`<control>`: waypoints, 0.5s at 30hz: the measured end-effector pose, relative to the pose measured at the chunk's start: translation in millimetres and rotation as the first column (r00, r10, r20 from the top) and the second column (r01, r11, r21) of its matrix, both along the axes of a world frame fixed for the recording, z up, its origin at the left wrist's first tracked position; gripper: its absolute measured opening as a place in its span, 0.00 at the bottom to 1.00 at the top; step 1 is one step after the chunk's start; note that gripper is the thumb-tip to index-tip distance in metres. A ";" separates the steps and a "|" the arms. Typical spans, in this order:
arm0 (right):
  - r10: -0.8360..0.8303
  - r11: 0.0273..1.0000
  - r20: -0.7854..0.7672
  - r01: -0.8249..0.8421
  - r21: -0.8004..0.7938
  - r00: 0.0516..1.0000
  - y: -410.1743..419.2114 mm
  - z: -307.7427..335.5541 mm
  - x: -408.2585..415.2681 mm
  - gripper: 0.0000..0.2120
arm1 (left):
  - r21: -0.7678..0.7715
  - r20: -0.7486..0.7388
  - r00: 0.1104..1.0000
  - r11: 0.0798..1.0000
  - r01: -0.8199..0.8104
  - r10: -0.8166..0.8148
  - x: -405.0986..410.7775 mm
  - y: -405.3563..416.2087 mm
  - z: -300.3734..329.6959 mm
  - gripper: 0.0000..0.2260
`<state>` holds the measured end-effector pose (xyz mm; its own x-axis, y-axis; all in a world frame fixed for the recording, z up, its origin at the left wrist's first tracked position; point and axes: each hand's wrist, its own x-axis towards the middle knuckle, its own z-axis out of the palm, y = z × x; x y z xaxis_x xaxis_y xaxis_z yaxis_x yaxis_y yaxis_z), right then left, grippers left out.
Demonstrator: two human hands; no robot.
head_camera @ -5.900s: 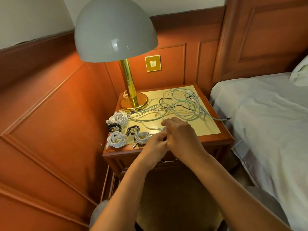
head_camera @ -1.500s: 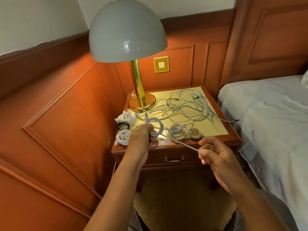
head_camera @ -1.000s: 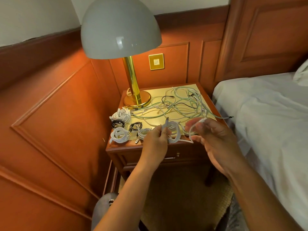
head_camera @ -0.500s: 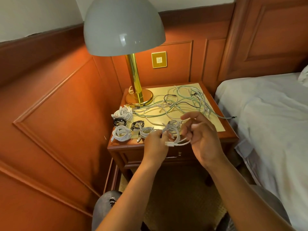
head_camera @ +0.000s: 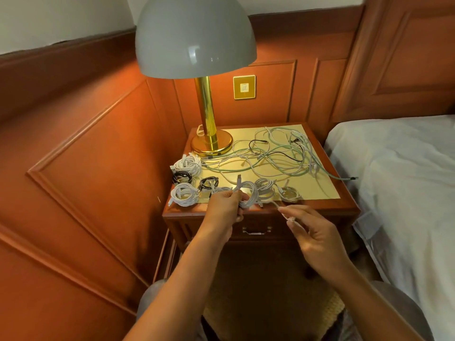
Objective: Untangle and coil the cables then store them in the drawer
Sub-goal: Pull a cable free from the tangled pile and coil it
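Nearest to you, your right hand (head_camera: pixel 317 236) pinched the loose end of a white cable (head_camera: pixel 249 195) between thumb and fingertips, the other fingers loosely curled, in front of the nightstand (head_camera: pixel 344 205). Your left hand (head_camera: pixel 225 207) was curled tightly round the coiled part of that same cable, holding it over the front edge of the top, with one plug end sticking up above the loops. Below your hands the drawer (head_camera: pixel 254 228) stood closed, its metal handle showing. Along the front of the top lay finished coils: two pale ones (head_camera: pixel 278 190) just right of the held coil, and a cluster of white and black ones (head_camera: pixel 188 182) at the left corner. Farther back, a tangle of white, green and black cables (head_camera: pixel 273 153) sprawled across the top, one green end hanging off the right edge toward the bed (head_camera: pixel 398 168). The brass lamp (head_camera: pixel 205 114) stood at the rear left corner.
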<state>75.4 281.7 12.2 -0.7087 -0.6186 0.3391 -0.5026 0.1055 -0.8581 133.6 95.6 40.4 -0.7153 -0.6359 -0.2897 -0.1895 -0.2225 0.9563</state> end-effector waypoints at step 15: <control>0.020 0.996 -0.084 -0.013 0.085 0.996 -18.4 35.0 -20.0 0.21 | -0.206 0.015 1.000 0.978 0.003 0.000 1.0 2.5 -4.9 0.13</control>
<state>55.4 263.3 47.2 -0.6690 -0.6592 0.3434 -0.5755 0.1670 -0.8006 134.6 98.2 35.5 -0.7134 -0.6817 -0.1626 -0.2038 -0.0202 0.9788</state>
